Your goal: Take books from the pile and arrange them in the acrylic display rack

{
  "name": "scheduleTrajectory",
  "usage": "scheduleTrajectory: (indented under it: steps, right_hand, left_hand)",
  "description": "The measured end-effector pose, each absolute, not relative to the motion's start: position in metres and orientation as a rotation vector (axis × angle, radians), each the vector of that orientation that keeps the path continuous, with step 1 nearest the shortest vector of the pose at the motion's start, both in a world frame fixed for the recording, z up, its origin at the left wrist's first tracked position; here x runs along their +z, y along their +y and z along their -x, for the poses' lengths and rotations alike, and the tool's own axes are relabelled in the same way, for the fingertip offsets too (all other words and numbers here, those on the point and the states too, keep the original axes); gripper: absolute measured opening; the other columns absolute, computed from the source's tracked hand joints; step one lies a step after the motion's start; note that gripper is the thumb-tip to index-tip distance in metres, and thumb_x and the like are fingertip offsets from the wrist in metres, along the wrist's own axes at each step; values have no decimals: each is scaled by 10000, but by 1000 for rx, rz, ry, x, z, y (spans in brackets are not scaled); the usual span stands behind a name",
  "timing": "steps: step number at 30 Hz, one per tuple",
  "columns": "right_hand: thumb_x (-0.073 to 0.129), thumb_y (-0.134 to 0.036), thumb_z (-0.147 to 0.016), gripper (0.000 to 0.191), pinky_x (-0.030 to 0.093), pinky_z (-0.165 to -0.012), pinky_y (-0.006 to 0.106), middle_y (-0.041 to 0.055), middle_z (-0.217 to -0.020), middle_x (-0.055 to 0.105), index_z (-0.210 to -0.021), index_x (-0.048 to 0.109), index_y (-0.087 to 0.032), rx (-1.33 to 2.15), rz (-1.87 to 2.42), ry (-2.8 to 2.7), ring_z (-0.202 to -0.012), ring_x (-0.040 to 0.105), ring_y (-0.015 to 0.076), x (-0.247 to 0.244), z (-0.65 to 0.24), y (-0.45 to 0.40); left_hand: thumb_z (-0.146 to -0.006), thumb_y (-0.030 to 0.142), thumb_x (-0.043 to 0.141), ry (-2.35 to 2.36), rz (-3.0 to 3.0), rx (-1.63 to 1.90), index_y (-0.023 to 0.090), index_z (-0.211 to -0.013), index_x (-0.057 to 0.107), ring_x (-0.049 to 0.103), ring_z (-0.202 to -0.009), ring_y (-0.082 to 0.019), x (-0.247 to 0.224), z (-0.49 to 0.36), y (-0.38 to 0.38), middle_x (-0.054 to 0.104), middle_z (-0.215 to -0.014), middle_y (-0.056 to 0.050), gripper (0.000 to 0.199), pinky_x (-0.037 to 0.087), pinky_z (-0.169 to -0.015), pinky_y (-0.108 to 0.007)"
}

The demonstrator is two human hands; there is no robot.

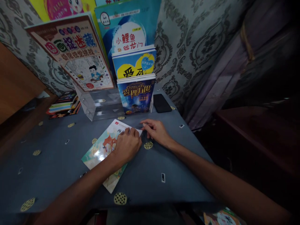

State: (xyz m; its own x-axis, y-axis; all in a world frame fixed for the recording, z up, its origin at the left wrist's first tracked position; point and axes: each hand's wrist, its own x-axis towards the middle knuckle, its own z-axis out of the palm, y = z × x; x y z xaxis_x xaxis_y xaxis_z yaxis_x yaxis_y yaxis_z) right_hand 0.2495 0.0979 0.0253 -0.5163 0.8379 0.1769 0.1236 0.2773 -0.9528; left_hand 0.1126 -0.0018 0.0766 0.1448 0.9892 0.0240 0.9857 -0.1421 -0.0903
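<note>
A thin book with a green and orange picture cover (103,147) lies aslant on the blue-grey tablecloth (58,162). Over its upper right part rests my left hand (128,142), fingers curled down onto the cover; whether they grip anything is hidden. At the book's upper right corner is my right hand (155,129), its thumb and fingertips close together by the corner. Any hold on the page edge there is too small to make out.
Behind the book stands a clear rack (93,109) with several upright books, among them a dark blue one (137,97). A black phone (162,103) lies to its right. Stacked books (64,104) sit at the back left. Patterned curtains (187,40) hang behind.
</note>
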Motion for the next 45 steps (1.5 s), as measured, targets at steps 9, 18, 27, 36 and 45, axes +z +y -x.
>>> scheduleTrajectory:
  steps: [9, 18, 27, 36, 45]
  right_hand:
    - [534, -340, -908, 286, 404, -399, 172, 34, -753, 742, -1046, 703, -155, 1272, 877, -1855, -409, 542, 74, 28, -250, 97]
    - [506, -256, -909, 257, 412, -424, 163, 18, -733, 717, -1039, 696, -141, 1265, 901, -1836, -404, 525, 61, 35, -251, 95]
    - [504, -281, -953, 270, 439, -494, 194, -1, -697, 716, -1090, 712, -174, 1066, 905, -1855, -463, 561, 94, 39, -252, 88]
    - [487, -203, -983, 297, 518, -756, 273, 54, -979, 782, -1176, 712, -205, 738, 837, -2164, -791, 714, 169, 35, -253, 84]
    - [469, -240, -1010, 293, 466, -667, 295, 99, -894, 780, -1176, 701, -174, 479, 915, -2342, -722, 720, 223, 34, -252, 77]
  left_hand:
    - [-1018, 220, 352, -2013, 2318, 136, 103, -1076, 671, 657, -1067, -301, 85, -114, -3, 687, -1093, -172, 345, 568, -771, -392]
    - [-1021, 234, 338, -1986, 2304, 169, 111, -1064, 671, 664, -1057, -305, 87, -115, -3, 691, -1108, -160, 358, 562, -732, -385]
    - [-1020, 249, 337, -1973, 2298, 157, 119, -1047, 668, 659, -1044, -300, 84, -113, -2, 690, -1077, -155, 357, 546, -727, -374]
    - [-1007, 281, 412, -1998, 2308, 167, 118, -1080, 666, 647, -1068, -303, 85, -116, -3, 680, -1121, -165, 310, 563, -753, -378]
    - [-1003, 342, 512, -1805, 2489, -1, 133, -1294, 614, 588, -1280, -296, 78, -78, -16, 627, -1375, -171, 372, 511, -1046, -449]
